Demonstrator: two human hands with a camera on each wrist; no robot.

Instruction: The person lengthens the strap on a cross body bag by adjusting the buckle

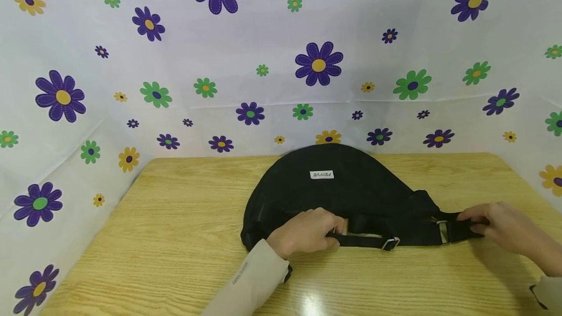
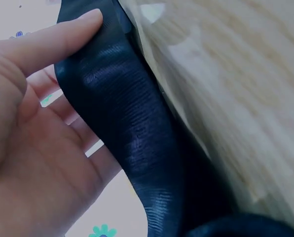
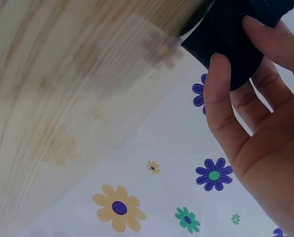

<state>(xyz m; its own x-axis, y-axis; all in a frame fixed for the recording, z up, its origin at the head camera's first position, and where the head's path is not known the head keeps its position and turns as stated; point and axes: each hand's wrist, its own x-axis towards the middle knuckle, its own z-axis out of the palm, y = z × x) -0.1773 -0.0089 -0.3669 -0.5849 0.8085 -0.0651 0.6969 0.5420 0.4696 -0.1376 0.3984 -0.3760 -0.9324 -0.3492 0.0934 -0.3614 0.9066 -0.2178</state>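
A black half-moon shoulder bag (image 1: 325, 194) with a small white label lies at the back middle of the table. In front of it runs its black strap (image 1: 412, 238), fitted with a metal slider buckle (image 1: 391, 244) and a second metal ring near the right. My left hand (image 1: 305, 232) pinches the strap left of the slider; the left wrist view shows the thumb on the flat black webbing (image 2: 122, 98), fingers behind. At the right end, my right hand (image 1: 505, 228) holds the looped strap between thumb and fingers, its fold (image 3: 231, 44) visible in the right wrist view.
The wooden table (image 1: 175, 238) extends left and in front of the bag. A white cloth with printed flowers (image 1: 263, 38) hangs behind and along both sides. A small dark piece (image 1: 288, 273) shows beside the left cuff; its kind is unclear.
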